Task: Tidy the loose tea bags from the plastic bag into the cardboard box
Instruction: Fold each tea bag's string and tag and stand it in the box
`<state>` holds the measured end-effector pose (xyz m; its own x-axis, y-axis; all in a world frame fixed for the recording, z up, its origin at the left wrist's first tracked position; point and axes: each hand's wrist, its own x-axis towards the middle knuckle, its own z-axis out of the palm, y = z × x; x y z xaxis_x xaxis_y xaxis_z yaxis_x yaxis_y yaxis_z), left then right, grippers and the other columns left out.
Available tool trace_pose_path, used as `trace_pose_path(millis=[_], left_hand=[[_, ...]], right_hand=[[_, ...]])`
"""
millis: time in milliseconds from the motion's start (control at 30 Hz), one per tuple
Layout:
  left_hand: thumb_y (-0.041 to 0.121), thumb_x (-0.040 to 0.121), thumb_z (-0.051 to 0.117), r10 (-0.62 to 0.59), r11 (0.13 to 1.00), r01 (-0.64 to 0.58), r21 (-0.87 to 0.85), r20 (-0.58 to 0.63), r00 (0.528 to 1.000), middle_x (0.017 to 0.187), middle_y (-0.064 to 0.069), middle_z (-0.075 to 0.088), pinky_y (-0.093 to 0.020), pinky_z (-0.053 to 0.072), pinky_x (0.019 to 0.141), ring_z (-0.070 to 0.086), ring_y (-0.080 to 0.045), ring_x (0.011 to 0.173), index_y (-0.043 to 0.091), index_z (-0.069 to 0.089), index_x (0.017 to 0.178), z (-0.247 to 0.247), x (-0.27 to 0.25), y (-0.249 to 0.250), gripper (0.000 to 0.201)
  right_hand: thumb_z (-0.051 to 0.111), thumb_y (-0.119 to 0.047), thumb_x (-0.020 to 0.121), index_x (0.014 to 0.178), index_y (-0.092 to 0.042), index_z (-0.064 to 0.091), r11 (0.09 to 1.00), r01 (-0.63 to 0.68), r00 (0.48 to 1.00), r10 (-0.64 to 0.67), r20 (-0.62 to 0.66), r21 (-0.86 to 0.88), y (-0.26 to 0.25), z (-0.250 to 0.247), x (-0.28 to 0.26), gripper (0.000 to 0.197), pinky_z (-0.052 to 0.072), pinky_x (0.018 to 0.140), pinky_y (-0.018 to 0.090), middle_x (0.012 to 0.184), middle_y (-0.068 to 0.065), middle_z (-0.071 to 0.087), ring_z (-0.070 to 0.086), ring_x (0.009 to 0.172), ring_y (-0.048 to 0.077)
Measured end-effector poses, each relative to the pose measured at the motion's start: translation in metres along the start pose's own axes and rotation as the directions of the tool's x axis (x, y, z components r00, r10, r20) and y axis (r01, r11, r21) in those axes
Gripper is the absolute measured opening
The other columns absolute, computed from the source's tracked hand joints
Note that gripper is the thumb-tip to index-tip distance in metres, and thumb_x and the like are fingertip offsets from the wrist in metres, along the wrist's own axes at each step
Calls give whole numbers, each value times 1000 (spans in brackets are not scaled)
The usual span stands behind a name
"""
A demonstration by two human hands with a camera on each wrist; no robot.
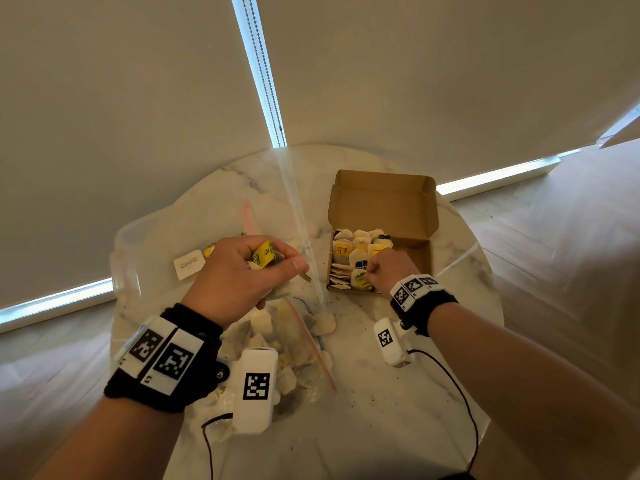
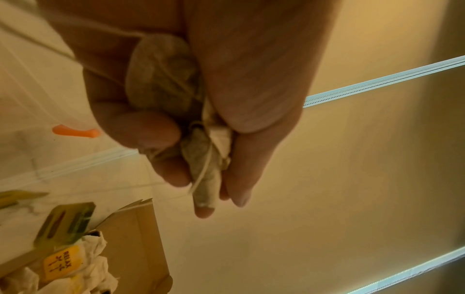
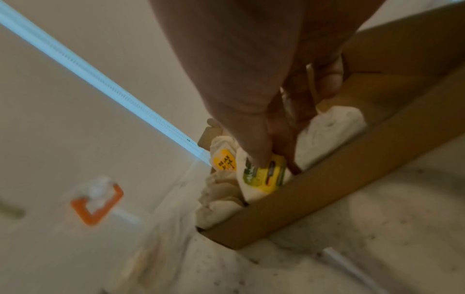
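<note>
An open cardboard box (image 1: 408, 206) stands on the marble table, its left part packed with upright tea bags (image 1: 360, 251). My right hand (image 1: 384, 268) reaches into its near left corner and pinches a yellow-tagged tea bag (image 3: 266, 177) among the others. My left hand (image 1: 249, 271) hovers left of the box and grips a bunch of tea bags (image 2: 176, 99) with strings and a yellow tag (image 1: 264, 257). The clear plastic bag (image 1: 277, 341) lies under my left wrist with several loose tea bags inside.
A white tea-bag tag (image 1: 188, 268) lies on the plastic left of my left hand. One loose tea bag (image 1: 323, 323) sits on the table between my arms. Tea crumbs speckle the marble (image 1: 363, 393). Cables trail from both wrist cameras. The round table's edge curves close on both sides.
</note>
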<state>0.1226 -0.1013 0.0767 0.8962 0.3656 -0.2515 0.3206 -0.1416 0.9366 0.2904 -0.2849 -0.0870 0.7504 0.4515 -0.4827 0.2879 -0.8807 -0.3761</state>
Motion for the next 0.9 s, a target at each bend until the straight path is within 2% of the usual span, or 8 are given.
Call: trace_pose_path(millis=[100, 200, 367, 433, 533, 667, 767, 900], left_hand=[[45, 64, 77, -17, 1000, 17, -12, -11, 1000, 78, -14, 72, -27, 41, 43, 48, -9, 47, 19, 76, 75, 1, -1, 0, 28], [28, 70, 82, -36, 999, 35, -24, -35, 999, 59, 2, 62, -26, 40, 43, 48, -9, 46, 17, 75, 73, 2, -3, -2, 13], [40, 56, 83, -56, 997, 53, -58, -54, 997, 60, 4, 61, -25, 39, 42, 51, -9, 49, 25, 73, 67, 3, -6, -3, 21], [42, 56, 82, -74, 994, 69, -85, -53, 996, 63, 5, 63, -24, 39, 42, 52, -8, 51, 27, 73, 66, 4, -10, 0, 20], [55, 61, 73, -160, 968, 147, -202, -46, 986, 77, -1, 73, -23, 37, 45, 50, -14, 58, 21, 72, 72, 5, -15, 4, 36], [61, 82, 53, -284, 877, 274, -395, 35, 958, 84, -8, 72, -23, 36, 48, 51, -17, 58, 14, 70, 83, 2, -20, 6, 49], [46, 96, 48, -300, 821, 294, -490, 68, 951, 74, -6, 67, -23, 36, 46, 53, -16, 55, 12, 68, 83, 4, -27, 4, 42], [39, 98, 49, -334, 768, 329, -550, 96, 938, 76, -5, 66, -22, 44, 47, 59, -14, 58, 14, 65, 90, 7, -35, 2, 31]], right_hand=[[64, -42, 90, 72, -19, 60, 987, -38, 999, 36, -18, -159, -2, -3, -2, 29, 54, 66, 31, 77, 2, 62, 61, 72, 19], [66, -51, 85, 65, -18, 50, 984, -81, 997, 80, -16, -160, -2, -8, -4, 42, 53, 63, 31, 73, 4, 58, 60, 68, 20], [63, -63, 82, 73, -18, 63, 979, -97, 995, 90, -51, -179, -5, -30, -28, 46, 56, 69, 34, 73, 0, 65, 63, 67, 16], [60, -59, 86, 76, -20, 66, 991, -14, 995, 0, -104, -132, -14, -41, -41, 40, 55, 68, 31, 75, -3, 66, 63, 70, 13], [61, -50, 90, 79, -23, 69, 959, 266, 949, -244, -197, 94, -42, -57, -69, 30, 43, 61, 16, 74, -10, 65, 59, 69, 4], [63, -43, 89, 82, -23, 73, 723, 578, 811, -459, -362, 379, -87, -73, -118, 23, 45, 57, 20, 71, -10, 68, 60, 63, 10], [70, -40, 85, 82, -24, 74, 678, 634, 773, -538, -335, 373, -104, -77, -141, 16, 44, 55, 19, 71, -13, 67, 60, 64, 15], [74, -46, 77, 97, -24, 71, 702, 696, 704, -628, -332, 149, -108, -69, -154, 31, 37, 65, 8, 92, -12, 58, 51, 75, 2]])
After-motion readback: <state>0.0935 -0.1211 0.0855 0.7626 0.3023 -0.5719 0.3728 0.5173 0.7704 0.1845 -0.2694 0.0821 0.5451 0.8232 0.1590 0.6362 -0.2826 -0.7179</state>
